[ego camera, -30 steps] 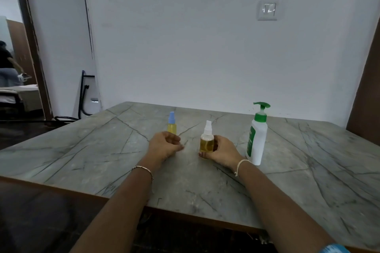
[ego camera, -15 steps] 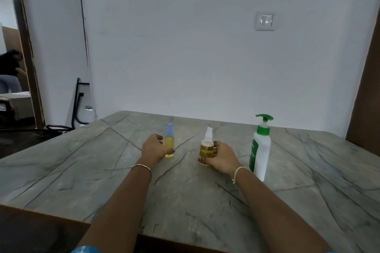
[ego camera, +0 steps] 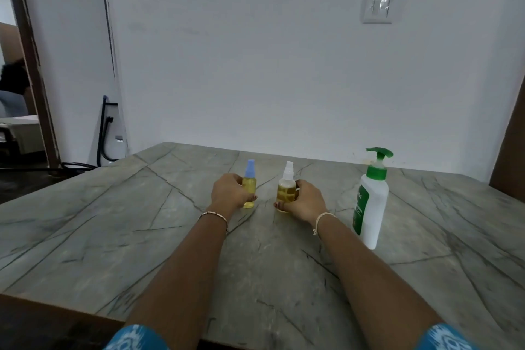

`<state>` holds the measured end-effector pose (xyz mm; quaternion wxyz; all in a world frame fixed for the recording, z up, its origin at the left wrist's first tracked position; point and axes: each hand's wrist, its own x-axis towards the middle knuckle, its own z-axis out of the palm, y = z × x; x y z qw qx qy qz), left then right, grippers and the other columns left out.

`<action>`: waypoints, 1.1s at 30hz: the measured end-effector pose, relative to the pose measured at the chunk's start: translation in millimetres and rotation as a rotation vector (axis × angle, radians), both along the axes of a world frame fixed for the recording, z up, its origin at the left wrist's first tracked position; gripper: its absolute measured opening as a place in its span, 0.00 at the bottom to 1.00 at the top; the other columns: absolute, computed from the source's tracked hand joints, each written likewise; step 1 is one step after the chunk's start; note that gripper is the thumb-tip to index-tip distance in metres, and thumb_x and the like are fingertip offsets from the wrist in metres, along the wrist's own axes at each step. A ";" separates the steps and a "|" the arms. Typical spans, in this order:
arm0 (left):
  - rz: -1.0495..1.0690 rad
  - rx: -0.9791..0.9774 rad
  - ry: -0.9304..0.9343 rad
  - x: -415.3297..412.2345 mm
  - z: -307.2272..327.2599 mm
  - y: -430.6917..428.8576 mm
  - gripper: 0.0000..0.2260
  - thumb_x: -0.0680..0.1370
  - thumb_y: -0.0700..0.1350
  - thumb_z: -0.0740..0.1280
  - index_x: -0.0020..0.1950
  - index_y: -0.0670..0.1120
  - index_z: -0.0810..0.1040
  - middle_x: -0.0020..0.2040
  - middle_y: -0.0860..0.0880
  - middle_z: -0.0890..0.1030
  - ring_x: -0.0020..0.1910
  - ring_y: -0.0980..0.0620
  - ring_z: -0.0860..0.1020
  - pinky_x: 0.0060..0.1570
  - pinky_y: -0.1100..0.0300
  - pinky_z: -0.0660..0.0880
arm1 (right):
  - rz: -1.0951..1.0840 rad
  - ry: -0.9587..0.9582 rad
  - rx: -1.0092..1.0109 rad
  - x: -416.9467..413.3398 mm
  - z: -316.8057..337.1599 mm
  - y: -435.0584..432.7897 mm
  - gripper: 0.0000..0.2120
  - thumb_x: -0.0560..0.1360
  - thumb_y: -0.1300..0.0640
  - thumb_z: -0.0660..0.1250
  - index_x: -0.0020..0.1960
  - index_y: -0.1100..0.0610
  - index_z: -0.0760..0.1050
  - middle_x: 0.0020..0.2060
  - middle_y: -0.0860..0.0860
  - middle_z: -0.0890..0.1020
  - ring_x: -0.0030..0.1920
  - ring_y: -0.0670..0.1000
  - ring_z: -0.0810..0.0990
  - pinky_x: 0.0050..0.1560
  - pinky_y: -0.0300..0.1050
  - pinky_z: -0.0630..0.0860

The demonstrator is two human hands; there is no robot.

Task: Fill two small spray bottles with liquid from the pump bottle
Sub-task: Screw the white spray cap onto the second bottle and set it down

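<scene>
The head camera looks down on a grey-green stone-look table [ego camera: 284, 278], smooth and matt, crossed by thin dark veins, with a brown wooden edge along the near side. On it stand three bottles, all upright. Two are small clear plastic spray bottles holding yellow liquid: the blue-capped spray bottle [ego camera: 249, 189], slim and cylindrical with a tapered pale-blue cap, and the white-capped spray bottle [ego camera: 287, 189], rounder and squatter with a white nozzle top. The third is the pump bottle [ego camera: 370, 207], a tall opaque white plastic oval with a green label and a green pump head, standing to the right, near the right wrist but apart from it. Two bare forearms reach in from the near edge, each ending in a patterned blue sleeve at the frame's bottom, each wrist wearing one thin bracelet. The left hand [ego camera: 230, 193] is curled around the lower body of the blue-capped spray bottle, fingers wrapped behind and thumb in front, grasping it as it stands on the table. The right hand [ego camera: 305, 200] likewise clasps the base of the white-capped spray bottle, which rests on the surface. The two small bottles stand near each other, not touching. Behind rises a plain white wall bearing one white switch plate [ego camera: 377, 8]; at left a dark doorframe [ego camera: 31, 65] and a black metal stand [ego camera: 106, 128] with a cable on the floor.
</scene>
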<state>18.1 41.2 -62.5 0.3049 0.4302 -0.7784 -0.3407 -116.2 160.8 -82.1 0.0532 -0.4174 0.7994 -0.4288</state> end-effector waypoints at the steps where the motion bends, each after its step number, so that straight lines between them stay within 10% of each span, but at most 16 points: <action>1: 0.008 -0.009 -0.007 -2.4 -0.1 0.5 0.25 0.66 0.47 0.79 0.60 0.41 0.78 0.54 0.44 0.82 0.54 0.45 0.80 0.55 0.56 0.76 | -0.003 -0.002 0.002 -1.6 -0.2 -1.2 0.29 0.68 0.52 0.78 0.64 0.59 0.72 0.61 0.55 0.79 0.60 0.56 0.78 0.60 0.47 0.74; 22: 0.018 -0.063 0.052 -15.4 -14.3 -2.2 0.21 0.69 0.47 0.77 0.59 0.41 0.79 0.54 0.43 0.83 0.54 0.45 0.80 0.51 0.57 0.74 | -0.053 -0.064 -0.065 -13.5 -8.7 -13.6 0.31 0.65 0.53 0.81 0.63 0.59 0.74 0.58 0.55 0.81 0.57 0.55 0.80 0.58 0.46 0.75; 33: -0.039 0.046 0.029 -5.5 -13.8 1.8 0.38 0.67 0.45 0.79 0.72 0.42 0.64 0.65 0.43 0.76 0.63 0.45 0.75 0.61 0.53 0.72 | -0.055 -0.107 -0.035 -3.9 -7.7 -5.7 0.40 0.63 0.51 0.82 0.68 0.59 0.67 0.65 0.54 0.75 0.63 0.55 0.75 0.62 0.47 0.72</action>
